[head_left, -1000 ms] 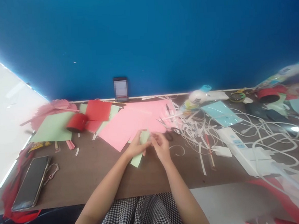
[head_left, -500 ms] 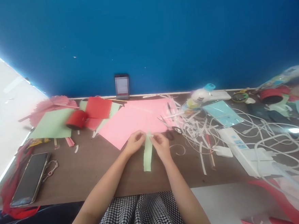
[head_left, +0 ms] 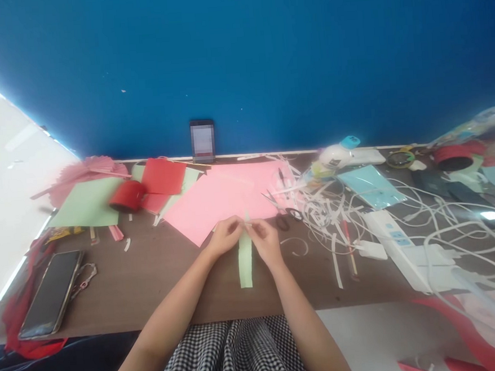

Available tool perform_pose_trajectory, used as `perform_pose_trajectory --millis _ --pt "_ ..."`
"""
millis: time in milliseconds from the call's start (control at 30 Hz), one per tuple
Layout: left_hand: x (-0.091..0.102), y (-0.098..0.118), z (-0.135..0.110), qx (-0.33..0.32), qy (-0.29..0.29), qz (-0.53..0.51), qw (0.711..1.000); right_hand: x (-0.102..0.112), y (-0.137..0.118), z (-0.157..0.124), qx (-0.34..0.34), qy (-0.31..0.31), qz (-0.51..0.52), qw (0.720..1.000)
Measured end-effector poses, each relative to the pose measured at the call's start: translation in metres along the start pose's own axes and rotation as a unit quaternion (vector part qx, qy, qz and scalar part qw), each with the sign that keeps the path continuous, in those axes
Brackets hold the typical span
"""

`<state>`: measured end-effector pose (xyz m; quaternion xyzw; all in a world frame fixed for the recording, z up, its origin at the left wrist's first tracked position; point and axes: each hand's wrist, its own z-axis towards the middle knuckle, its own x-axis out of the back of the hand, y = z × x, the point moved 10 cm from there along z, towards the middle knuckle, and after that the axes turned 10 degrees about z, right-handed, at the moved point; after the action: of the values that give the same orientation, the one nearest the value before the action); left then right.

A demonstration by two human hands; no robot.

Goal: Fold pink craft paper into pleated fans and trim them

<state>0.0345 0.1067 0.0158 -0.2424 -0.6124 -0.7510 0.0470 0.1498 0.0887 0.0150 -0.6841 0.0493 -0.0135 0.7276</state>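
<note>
A strip of light green paper (head_left: 245,262) hangs down between my two hands, its upper part pinched in the fingers. My left hand (head_left: 226,235) is closed on it from the left. From the right, my right hand (head_left: 265,241) grips it too, and the fingertips of both hands meet at the strip. A short piece of the strip shows above the fingers. Just beyond my hands lies a large pink paper sheet (head_left: 218,199). Dark-handled scissors (head_left: 281,210) rest at that sheet's right edge, close to my right hand.
Green paper (head_left: 90,203), a red tape roll (head_left: 127,196) and a phone (head_left: 52,295) lie at the left. Tangled white strips (head_left: 323,211), a power strip (head_left: 398,251) and cables fill the right. Another device (head_left: 202,140) leans on the blue wall.
My fingertips have drawn together over the top of the green strip. Its lower end has swung slightly to the right.
</note>
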Motion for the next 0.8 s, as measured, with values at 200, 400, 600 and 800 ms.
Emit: perform_pose_trajectory --millis 200,400,600,800 --pt "0.0 0.002 0.0 -0.012 0.003 0.004 1.0 0.001 -0.007 -0.001 0.017 0.004 -0.026 1.0" --pt "0.004 -0.004 0.001 0.007 0.029 -0.02 0.999 -0.002 -0.012 -0.004 0.067 0.01 -0.065 0.996" --pt "0.004 -0.013 0.002 0.037 0.043 -0.053 0.997 -0.005 -0.013 -0.005 0.096 0.014 -0.087 0.992" --pt "0.003 -0.01 0.001 0.034 0.029 -0.054 0.998 -0.003 -0.009 -0.004 0.071 0.026 -0.064 0.995"
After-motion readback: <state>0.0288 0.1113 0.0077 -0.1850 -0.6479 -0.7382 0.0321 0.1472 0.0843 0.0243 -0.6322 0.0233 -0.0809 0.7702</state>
